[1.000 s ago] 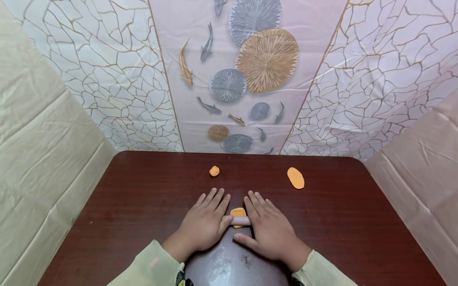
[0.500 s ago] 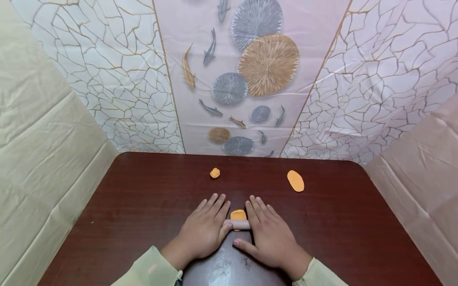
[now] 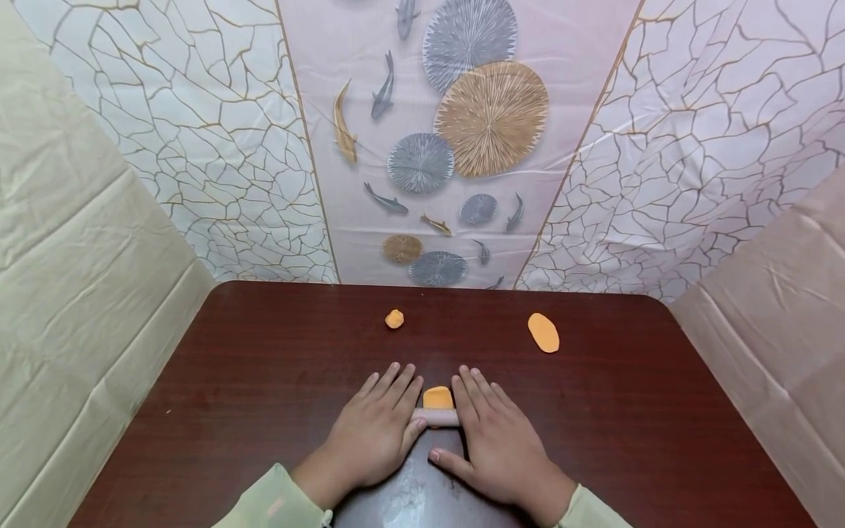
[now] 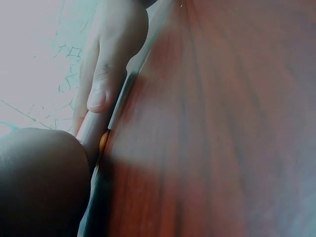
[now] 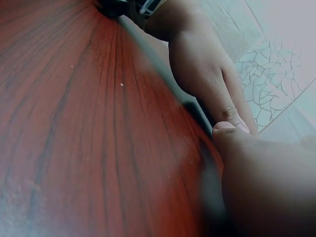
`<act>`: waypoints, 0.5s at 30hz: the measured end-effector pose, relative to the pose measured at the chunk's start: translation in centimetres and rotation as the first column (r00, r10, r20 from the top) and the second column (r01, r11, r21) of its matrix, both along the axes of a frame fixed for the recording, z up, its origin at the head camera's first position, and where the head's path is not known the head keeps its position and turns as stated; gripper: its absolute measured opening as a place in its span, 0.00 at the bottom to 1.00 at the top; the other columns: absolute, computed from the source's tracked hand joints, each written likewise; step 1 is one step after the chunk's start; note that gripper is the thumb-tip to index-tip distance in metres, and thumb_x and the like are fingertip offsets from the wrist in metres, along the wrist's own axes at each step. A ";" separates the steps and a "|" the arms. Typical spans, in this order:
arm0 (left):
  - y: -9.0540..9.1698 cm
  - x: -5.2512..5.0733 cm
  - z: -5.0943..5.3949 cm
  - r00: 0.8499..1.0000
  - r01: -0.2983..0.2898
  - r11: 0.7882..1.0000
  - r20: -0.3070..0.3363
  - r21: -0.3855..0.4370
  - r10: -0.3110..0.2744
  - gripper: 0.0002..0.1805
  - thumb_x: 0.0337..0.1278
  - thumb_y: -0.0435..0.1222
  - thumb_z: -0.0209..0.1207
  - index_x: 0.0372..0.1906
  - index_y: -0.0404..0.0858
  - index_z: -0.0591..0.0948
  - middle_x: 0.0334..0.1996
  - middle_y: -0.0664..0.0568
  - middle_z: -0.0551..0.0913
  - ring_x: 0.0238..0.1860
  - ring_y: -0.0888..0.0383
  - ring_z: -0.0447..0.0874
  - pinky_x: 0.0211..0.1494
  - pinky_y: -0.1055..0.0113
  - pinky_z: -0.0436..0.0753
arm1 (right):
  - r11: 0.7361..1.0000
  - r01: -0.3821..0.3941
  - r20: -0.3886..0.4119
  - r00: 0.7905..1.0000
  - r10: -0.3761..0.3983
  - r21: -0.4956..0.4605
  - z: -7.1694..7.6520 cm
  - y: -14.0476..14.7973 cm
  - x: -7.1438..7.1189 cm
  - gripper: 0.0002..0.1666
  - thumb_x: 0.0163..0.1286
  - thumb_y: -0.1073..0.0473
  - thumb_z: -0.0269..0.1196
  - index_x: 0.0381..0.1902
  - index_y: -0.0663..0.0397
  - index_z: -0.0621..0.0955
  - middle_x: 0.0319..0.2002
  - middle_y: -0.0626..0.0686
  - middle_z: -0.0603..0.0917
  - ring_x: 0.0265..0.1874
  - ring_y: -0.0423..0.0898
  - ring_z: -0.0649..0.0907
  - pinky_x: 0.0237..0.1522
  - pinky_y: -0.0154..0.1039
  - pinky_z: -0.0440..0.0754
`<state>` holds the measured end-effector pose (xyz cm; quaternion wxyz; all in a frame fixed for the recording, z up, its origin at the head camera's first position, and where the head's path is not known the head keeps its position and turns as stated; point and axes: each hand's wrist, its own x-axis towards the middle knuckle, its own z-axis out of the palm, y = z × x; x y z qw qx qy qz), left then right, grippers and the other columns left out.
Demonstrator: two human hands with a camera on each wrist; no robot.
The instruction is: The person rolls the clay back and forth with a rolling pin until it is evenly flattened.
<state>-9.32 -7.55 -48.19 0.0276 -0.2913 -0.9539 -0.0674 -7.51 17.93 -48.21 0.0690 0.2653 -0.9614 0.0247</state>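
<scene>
A pale rolling pin [image 3: 439, 418] lies crosswise in front of the person, its ends covered by the two hands. The left hand [image 3: 375, 425] rests flat over its left end, fingers extended and thumb along the near side. Over the right end lies the right hand [image 3: 498, 438], also flat, with its thumb pointing inward, apart from the pin. Beneath the pin is a flattened piece of orange clay [image 3: 437, 397], mostly showing on the far side. In the left wrist view, the rolling pin [image 4: 90, 129] and an orange clay edge [image 4: 103, 141] appear between the hands.
A small orange clay lump [image 3: 394, 318] sits toward the back of the dark red-brown table [image 3: 264, 352]. A flat orange oval [image 3: 544, 333] lies at the back right. Patterned cloth [image 3: 422, 220] hangs behind the table, and beige cloth walls [image 3: 99, 293] flank it.
Both hands and the rolling pin have moved a little toward the person over the clay. More of the clay's far part shows beyond the pin. The lump and the oval have stayed put.
</scene>
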 end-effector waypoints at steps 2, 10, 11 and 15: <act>0.0 0.1 0.1 1.000 0.000 1.000 -0.001 0.001 0.000 0.39 0.94 0.60 0.36 0.90 0.42 0.64 0.92 0.46 0.60 0.93 0.43 0.55 0.91 0.42 0.63 | 1.000 -0.001 -0.008 1.000 0.001 -0.001 -0.1 0.0 0.0 0.67 0.78 0.14 0.52 0.90 0.62 0.61 0.90 0.64 0.61 0.90 0.61 0.63 0.86 0.62 0.69; -0.1 0.4 0.0 1.000 0.000 1.000 0.013 0.013 0.000 0.38 0.94 0.60 0.35 0.91 0.43 0.64 0.92 0.47 0.60 0.93 0.43 0.55 0.91 0.41 0.64 | 1.000 -0.006 -0.025 1.000 0.007 0.010 -0.1 0.0 0.1 0.67 0.77 0.14 0.53 0.90 0.61 0.62 0.90 0.64 0.62 0.90 0.62 0.64 0.85 0.63 0.69; -0.1 0.4 0.0 1.000 0.000 1.000 0.017 0.010 0.000 0.38 0.94 0.60 0.36 0.91 0.43 0.64 0.92 0.47 0.60 0.93 0.43 0.55 0.91 0.41 0.64 | 1.000 -0.007 -0.025 1.000 0.007 0.007 -0.2 0.0 0.1 0.67 0.77 0.14 0.53 0.90 0.61 0.62 0.90 0.64 0.62 0.90 0.62 0.64 0.85 0.63 0.69; -0.1 0.3 0.1 1.000 -0.004 1.000 0.029 0.008 0.004 0.38 0.94 0.60 0.35 0.91 0.43 0.63 0.92 0.47 0.60 0.93 0.44 0.55 0.91 0.41 0.64 | 1.000 -0.007 -0.028 1.000 0.007 0.006 -0.2 0.0 0.0 0.68 0.77 0.13 0.52 0.90 0.61 0.62 0.90 0.64 0.63 0.89 0.62 0.65 0.85 0.62 0.70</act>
